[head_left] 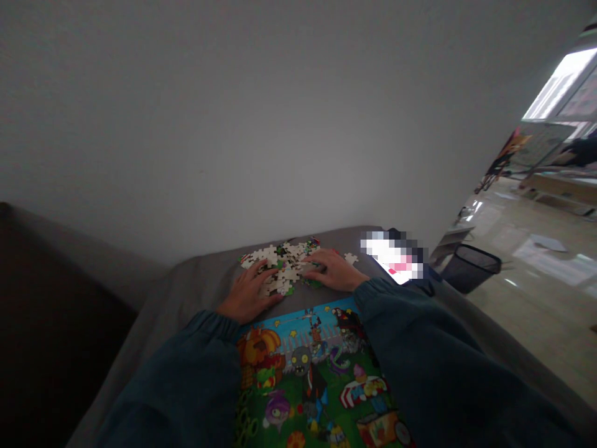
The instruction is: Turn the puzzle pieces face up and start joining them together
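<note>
The puzzle pieces (290, 271) lie in a heap on the grey cloth (205, 280), close to the wall (298, 124). Many show their pale backs, and a few show bright colours. The left hand (252, 291) is on the near left side of the heap, half open with its fingers bent. The right hand (333, 271) is on the right side, with its thumb and fingers apart. I see no piece pinched in either hand, but the fingertips are too small to be sure.

Soft, light fingers should work best here. Pressing hard could bunch up the cloth or make pieces stick under each other. It helps to part the heap a little at a time, so hidden pieces can show. One loose piece (351, 257) sits near the phone (396, 261), so the right hand should mind it. The picture board (308, 373) lies between the sleeves, and they should not bump it.
</note>
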`<act>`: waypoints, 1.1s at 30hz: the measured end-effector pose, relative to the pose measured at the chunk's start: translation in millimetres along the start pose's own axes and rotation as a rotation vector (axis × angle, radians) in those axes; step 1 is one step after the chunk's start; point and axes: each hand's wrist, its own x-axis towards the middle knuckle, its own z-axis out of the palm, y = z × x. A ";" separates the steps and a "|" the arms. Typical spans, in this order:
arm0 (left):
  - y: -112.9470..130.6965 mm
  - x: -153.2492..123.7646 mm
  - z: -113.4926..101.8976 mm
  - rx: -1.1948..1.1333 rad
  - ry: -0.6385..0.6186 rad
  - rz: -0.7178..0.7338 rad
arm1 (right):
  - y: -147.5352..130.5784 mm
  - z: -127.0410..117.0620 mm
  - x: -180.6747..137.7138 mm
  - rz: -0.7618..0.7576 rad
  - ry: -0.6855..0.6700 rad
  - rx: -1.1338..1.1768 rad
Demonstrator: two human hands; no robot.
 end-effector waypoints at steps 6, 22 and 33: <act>-0.5 4.1 -3.9 -0.071 0.060 0.098 | 5.5 -0.1 -3.7 0.061 0.063 -0.004; 0.3 4.6 -2.1 -0.079 0.126 0.038 | 2.8 1.0 -4.9 -0.067 0.008 -0.073; -0.9 8.2 -4.9 -0.064 0.143 0.044 | 3.7 4.3 -0.8 -0.016 0.166 -0.080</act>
